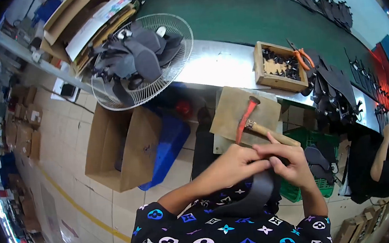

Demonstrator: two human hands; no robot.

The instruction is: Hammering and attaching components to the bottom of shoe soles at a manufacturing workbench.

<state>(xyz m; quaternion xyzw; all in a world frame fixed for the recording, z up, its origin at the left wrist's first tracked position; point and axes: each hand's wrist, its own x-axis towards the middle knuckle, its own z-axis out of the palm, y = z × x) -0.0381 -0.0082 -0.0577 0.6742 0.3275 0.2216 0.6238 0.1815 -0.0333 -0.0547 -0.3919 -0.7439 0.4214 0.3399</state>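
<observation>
My left hand [232,167] and my right hand [289,159] meet in front of my body, fingers closed and thumbs together. Both pinch the upper end of a dark grey, sole-shaped piece [260,191], which hangs down toward my lap. The fingers hide its gripped end. Just beyond them, a hammer with a red head [248,114] and a wooden handle [271,133] lies on a tan square pad [225,106]. The handle's near end is right by my right fingers; whether they touch it I cannot tell.
Left of the pad, a wire basket [188,55] holds several dark soles, above a cardboard box [135,168] and blue bin [171,145]. A wooden tray [260,69] of small black parts, orange-handled pliers [302,58] and stacked soles [330,86] line the bench. A co-worker [380,163] is at right.
</observation>
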